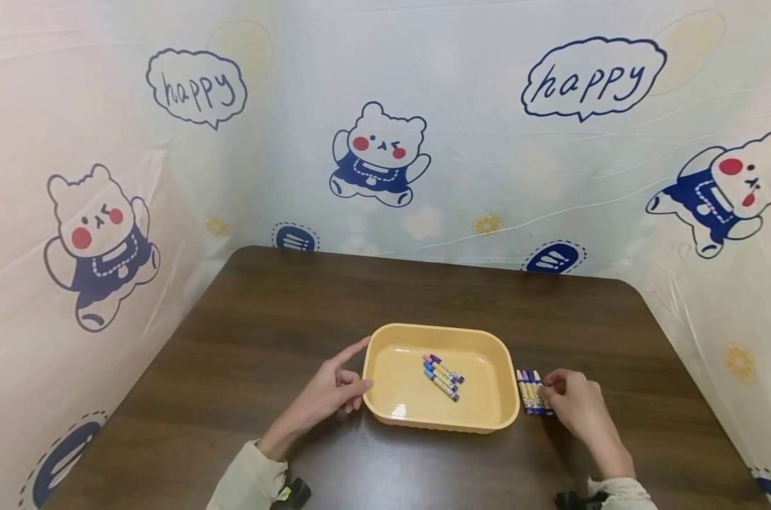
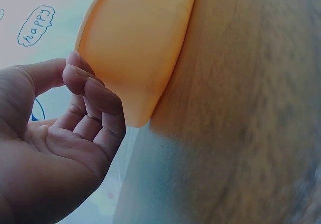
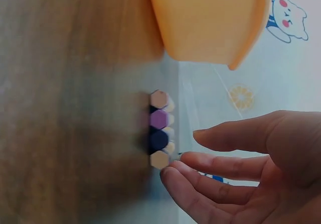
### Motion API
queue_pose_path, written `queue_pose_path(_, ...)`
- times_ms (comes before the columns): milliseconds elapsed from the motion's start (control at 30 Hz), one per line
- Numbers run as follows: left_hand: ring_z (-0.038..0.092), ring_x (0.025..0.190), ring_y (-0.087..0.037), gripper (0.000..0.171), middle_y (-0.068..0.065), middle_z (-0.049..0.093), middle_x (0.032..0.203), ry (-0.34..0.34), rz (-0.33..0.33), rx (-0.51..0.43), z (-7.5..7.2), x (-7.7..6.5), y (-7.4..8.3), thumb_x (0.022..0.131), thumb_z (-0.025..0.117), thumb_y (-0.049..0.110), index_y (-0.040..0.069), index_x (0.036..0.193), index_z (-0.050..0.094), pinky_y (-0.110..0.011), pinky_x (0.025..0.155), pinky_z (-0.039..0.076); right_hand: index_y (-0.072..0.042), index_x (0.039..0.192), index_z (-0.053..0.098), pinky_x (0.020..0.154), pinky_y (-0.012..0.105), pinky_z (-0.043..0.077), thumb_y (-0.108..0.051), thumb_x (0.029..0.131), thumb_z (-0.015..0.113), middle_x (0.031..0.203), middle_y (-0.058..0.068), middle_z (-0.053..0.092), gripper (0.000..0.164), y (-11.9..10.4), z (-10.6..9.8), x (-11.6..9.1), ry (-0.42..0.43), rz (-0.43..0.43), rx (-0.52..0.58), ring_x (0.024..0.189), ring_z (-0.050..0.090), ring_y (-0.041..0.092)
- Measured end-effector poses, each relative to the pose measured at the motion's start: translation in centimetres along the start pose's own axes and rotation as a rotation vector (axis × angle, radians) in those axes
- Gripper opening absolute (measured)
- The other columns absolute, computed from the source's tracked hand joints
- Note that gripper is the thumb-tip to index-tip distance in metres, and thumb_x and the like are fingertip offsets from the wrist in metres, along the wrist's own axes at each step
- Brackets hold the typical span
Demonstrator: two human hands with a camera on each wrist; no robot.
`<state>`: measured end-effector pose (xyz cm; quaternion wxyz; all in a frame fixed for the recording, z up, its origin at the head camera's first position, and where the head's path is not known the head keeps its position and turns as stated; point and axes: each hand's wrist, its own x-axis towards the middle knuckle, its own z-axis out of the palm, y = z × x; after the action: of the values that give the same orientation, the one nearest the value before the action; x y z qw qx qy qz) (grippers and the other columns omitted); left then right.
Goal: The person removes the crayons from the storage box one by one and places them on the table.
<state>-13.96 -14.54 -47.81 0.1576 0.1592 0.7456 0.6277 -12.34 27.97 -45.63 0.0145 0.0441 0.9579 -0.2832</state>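
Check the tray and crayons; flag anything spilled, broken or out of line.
Nothing looks spilled or broken. Only slightly askew: the crayons inside the yellow tray lie staggered with uneven ends, whereas the row of crayons on the table lies neatly side by side.

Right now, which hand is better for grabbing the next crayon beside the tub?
Probably the right hand: it's at the crayon row, while the left hand is across the tub.

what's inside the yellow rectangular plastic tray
Crayons with pink, purple and blue tips lie in the yellow rectangular plastic tray; the patch of floor beneath them is hidden.
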Motion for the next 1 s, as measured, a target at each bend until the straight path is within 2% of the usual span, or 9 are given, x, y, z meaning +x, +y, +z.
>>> queue_pose_path(233, 0.053, 0.052, -0.014, 0.075, -0.011, 0.059, 0.065, 0.002, 0.000, 0.000, 0.0, -0.1, 0.1, 0.095, 0.067, 0.008, 0.016, 0.158, 0.026, -0.024, 0.050, 0.046, 0.003, 0.096, 0.070, 0.062, 0.036, 0.048, -0.010, 0.089, 0.067, 0.081, 0.007, 0.069, 0.015, -0.9, -1.1, -0.3, 0.056, -0.064, -0.016, 0.074, 0.062, 0.022)
queue_pose_path(467, 0.053, 0.052, -0.014, 0.074, -0.010, 0.059, 0.064, 0.002, 0.002, 0.000, -0.1, -0.1, 0.1, 0.095, 0.067, 0.008, 0.015, 0.158, 0.027, -0.024, 0.050, 0.047, 0.003, 0.100, 0.070, 0.066, 0.042, 0.052, -0.011, 0.091, 0.069, 0.085, 0.009, 0.070, 0.016, -2.3, -2.4, -0.6, 0.117, -0.125, -0.011, 0.077, 0.065, 0.024)
queue_pose_path(733, 0.052, 0.052, -0.013, 0.074, -0.009, 0.058, 0.064, 0.000, 0.011, -0.024, 0.0, 0.1, -0.1, 0.095, 0.066, 0.007, 0.016, 0.158, 0.027, -0.022, 0.050, 0.046, 0.001, 0.099, 0.071, 0.072, 0.045, 0.054, -0.008, 0.089, 0.070, 0.087, 0.010, 0.071, 0.013, -5.7, -3.1, -1.0, 0.228, -0.246, -0.006, 0.080, 0.066, 0.026)
queue_pose_path(1000, 0.052, 0.051, -0.013, 0.074, -0.009, 0.058, 0.064, -0.001, 0.006, -0.021, 0.0, 0.1, -0.1, 0.095, 0.066, 0.006, 0.015, 0.158, 0.027, -0.023, 0.049, 0.046, 0.001, 0.100, 0.071, 0.072, 0.042, 0.056, -0.006, 0.089, 0.070, 0.090, 0.011, 0.070, 0.013, -9.3, -2.7, -0.6, 0.208, -0.321, 0.017, 0.082, 0.065, 0.024)
